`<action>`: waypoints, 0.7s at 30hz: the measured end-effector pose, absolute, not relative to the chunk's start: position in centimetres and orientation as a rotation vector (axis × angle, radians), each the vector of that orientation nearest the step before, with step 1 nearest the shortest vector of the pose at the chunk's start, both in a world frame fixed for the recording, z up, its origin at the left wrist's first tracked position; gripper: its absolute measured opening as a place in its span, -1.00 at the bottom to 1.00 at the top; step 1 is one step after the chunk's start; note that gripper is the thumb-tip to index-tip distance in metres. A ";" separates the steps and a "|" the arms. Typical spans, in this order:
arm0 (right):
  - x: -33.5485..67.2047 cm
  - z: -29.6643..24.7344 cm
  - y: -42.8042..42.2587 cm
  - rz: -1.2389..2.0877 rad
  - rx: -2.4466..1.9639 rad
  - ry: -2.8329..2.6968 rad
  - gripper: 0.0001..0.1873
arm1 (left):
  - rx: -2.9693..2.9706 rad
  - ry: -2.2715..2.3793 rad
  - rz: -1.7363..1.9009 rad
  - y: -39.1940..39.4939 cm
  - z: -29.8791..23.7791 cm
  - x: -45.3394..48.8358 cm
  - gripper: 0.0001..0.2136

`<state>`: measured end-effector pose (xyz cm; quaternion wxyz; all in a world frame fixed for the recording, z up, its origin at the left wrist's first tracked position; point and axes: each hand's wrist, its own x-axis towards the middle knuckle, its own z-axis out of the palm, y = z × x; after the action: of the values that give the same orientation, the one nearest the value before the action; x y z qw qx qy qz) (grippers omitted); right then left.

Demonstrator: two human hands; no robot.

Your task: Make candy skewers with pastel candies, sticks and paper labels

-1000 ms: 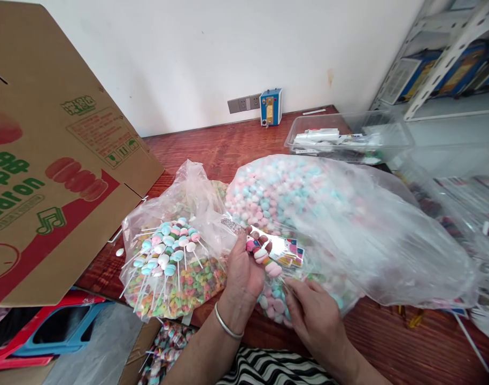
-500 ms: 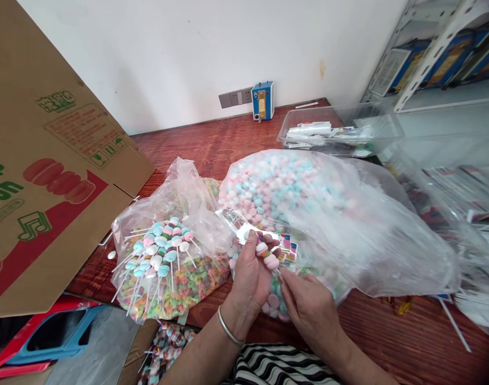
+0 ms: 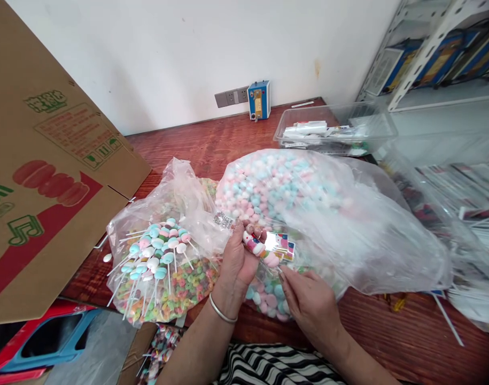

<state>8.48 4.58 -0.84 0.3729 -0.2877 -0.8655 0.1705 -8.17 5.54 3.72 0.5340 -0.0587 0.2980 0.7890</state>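
Observation:
A stacked marshmallow lollipop [image 3: 271,260] is between my hands, its upper part inside a small clear printed wrapper [image 3: 252,243]. My left hand [image 3: 240,259], a bangle at its wrist, is closed around the wrapper and candy. With thumb and fingertips my right hand [image 3: 310,297] pinches the lollipop's stick at its lower end. Shiny printed wrappers [image 3: 282,245] lie just behind my fingers on the big bag. To the left, a pile of unwrapped lollipops [image 3: 156,250] with white sticks rests on a bag of colourful ring-shaped pieces [image 3: 206,275].
A large clear bag of pastel marshmallows [image 3: 264,184] spreads behind my hands. A cardboard box [image 3: 68,160] stands at left. A clear plastic tray [image 3: 336,128], a blue device [image 3: 259,100] and a shelf [image 3: 436,99] are farther back. Wrapped candies [image 3: 164,345] sit below the table edge.
The printed wrapper now covers the upper part of the lollipop, which was bare before. The left hand's fingers have closed around it. The view has shifted slightly.

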 end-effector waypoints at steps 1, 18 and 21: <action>8.6 -1.0 4.7 0.265 -0.692 -2.259 -0.79 | -0.197 0.742 1.881 5.7 3.9 -7.9 -0.81; 7.7 0.2 4.5 1.180 -1.015 -1.935 -0.74 | -0.011 0.826 1.868 5.4 3.3 -6.4 -0.85; 7.3 1.0 4.1 1.862 -1.011 -1.467 -0.65 | 0.017 0.732 1.893 5.7 3.8 -6.8 -0.91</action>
<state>7.32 4.11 1.04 0.2786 -0.3768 -0.5467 0.6939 -6.81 5.66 3.76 0.5280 0.0073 0.3062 0.7921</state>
